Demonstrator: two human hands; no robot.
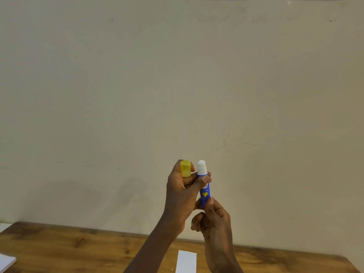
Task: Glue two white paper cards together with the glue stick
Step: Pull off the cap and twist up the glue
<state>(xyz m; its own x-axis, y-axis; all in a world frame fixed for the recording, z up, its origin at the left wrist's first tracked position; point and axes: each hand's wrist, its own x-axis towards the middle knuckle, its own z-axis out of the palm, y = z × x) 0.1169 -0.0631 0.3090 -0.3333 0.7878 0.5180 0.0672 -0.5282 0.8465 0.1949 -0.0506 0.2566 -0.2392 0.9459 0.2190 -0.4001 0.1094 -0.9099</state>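
White paper card [186, 262] lies flat on the wooden table [69, 247], nearest of all, right under the hands. Above the card, the right hand [213, 219] pinches the bottom of the blue glue stick [204, 186]. The left hand [182, 191] grips the stick's top part and also holds the yellow cap [185, 168] beside it. The white glue pokes out, well above the card. The cap could slip from the busy left hand, and the glue could dry out. Behind the card is a plain wall [177, 75].
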